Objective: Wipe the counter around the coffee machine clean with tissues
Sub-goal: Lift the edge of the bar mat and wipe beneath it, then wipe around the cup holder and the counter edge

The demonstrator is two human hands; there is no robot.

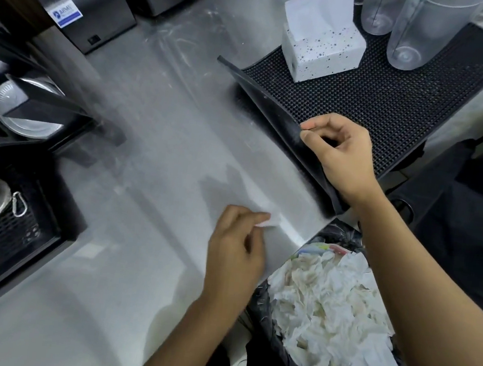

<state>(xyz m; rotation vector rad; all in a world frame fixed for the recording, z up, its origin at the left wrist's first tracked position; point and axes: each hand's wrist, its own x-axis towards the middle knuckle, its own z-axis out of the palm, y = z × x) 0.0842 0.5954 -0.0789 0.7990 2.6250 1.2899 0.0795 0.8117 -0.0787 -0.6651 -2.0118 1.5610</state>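
The left hand (235, 248) pinches a small white tissue (270, 223) onto the grey steel surface (163, 144) at its near edge. The right hand (340, 152) pinches up the black rubber bar mat (393, 109). Judging by the tissue-heaped black bin (337, 233), much looks wiped; under the mat is probably left.

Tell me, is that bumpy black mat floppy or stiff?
Probably floppy: the mat curls up where the right hand pinches its edge. Likely grippy, not slippery, with its studded top. The tissue pack on it may tip.
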